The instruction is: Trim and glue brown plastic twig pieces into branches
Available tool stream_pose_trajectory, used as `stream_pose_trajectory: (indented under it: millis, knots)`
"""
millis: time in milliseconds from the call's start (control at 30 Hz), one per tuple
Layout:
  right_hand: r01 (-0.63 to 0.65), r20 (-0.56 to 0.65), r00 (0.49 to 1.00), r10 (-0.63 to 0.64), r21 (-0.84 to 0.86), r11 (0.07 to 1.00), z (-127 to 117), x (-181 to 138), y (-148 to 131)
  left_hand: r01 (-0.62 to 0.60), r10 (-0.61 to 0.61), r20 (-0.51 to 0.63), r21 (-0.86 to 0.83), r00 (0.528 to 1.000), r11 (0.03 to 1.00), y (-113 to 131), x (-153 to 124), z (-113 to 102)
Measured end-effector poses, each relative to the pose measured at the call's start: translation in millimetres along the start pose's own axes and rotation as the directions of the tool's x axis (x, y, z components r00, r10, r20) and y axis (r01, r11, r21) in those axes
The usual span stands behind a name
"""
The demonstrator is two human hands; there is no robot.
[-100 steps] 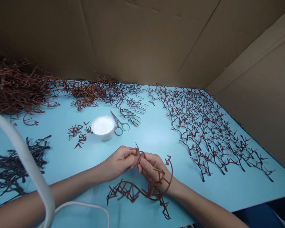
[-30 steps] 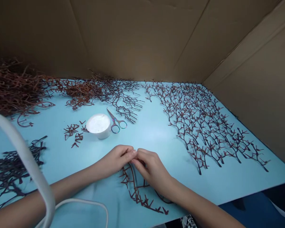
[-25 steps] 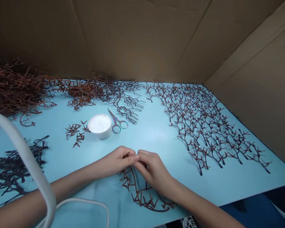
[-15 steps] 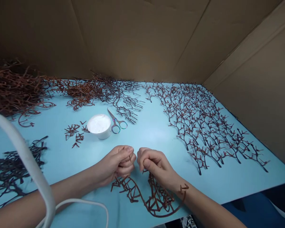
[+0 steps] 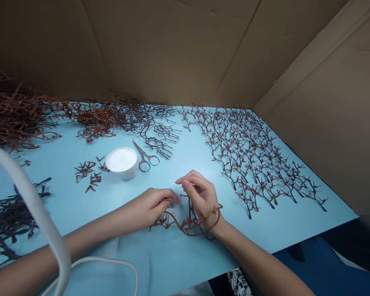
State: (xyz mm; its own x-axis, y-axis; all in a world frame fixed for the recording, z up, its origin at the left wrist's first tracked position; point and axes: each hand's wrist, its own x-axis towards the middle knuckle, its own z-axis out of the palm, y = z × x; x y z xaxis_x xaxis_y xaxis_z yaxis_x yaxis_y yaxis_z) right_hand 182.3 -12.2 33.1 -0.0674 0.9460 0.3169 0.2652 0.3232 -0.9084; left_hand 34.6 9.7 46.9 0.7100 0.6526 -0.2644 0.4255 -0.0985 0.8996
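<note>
Left grip (image 5: 151, 203) pinches wire branch (image 5: 185, 226); right grip (image 5: 200, 195) half open.

Rust-brown branching wire sprig (image 5: 185, 227), pale blue flat tabletop (image 5: 169, 259), plain tan cardboard wall (image 5: 160, 53), white round tub (image 5: 121, 162), rainbow-sheened steel scissors (image 5: 141, 157), black-and-white patterned cloth (image 5: 238, 283)

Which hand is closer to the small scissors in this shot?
The left hand is nearer, in front of the small scissors without touching them; the right hand is farther off, in front of them and to their right.
</note>
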Motion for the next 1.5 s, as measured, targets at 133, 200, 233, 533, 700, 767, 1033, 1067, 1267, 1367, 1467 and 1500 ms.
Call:
stream_pose_trajectory:
  millis: [133,200,233,533,700,767,1033,1067,1267,1367,1467,1500]
  knots:
    - [0.016,-0.100,0.995,-0.014,0.018,1.000,2,-1,2,-0.061,0.051,0.057,0.190,0.997,0.980,0,-3,7]
    - [0.075,-0.117,0.990,-0.075,-0.002,0.997,5,-3,3,-0.060,0.047,0.091,0.153,0.995,0.986,2,-3,8]
    - [0.107,-0.115,0.987,-0.108,-0.016,0.994,6,-4,3,-0.042,0.029,0.110,0.115,0.993,0.992,2,-2,9]
    - [0.443,-0.062,0.894,-0.445,-0.037,0.896,3,-13,-12,-0.049,0.053,0.009,-0.257,0.999,0.965,-14,9,22]
    - [0.532,-0.235,0.789,-0.568,-0.202,0.822,-12,-11,-9,-0.028,-0.083,-0.323,-0.324,0.943,0.946,-17,8,6]
    - [0.461,-0.229,0.834,-0.502,-0.212,0.862,-17,-10,-5,-0.062,-0.083,-0.414,-0.325,0.906,0.944,-18,7,2]
    - [-0.140,0.023,0.990,0.141,-0.038,0.989,-6,-9,12,-0.212,0.137,-0.626,-0.046,0.767,0.976,-17,-4,8]
    - [-0.207,0.104,0.973,0.207,-0.012,0.978,-4,-8,12,-0.232,0.178,-0.624,-0.006,0.761,0.973,-16,-4,11]
    - [-0.332,0.276,0.921,0.275,0.184,0.925,0,0,-1,-0.266,0.338,-0.360,0.236,0.870,0.935,-26,-6,28]
    - [-0.379,0.274,0.909,0.313,0.231,0.896,-5,2,-6,-0.291,0.446,-0.346,0.416,0.825,0.862,-35,-19,27]
    - [-0.435,0.268,0.888,0.374,0.224,0.872,-10,2,-5,-0.289,0.549,-0.486,0.510,0.679,0.810,-28,-33,15]
    - [-0.439,0.265,0.884,0.385,0.190,0.878,-10,2,-4,-0.274,0.538,-0.560,0.487,0.630,0.829,-21,-35,9]
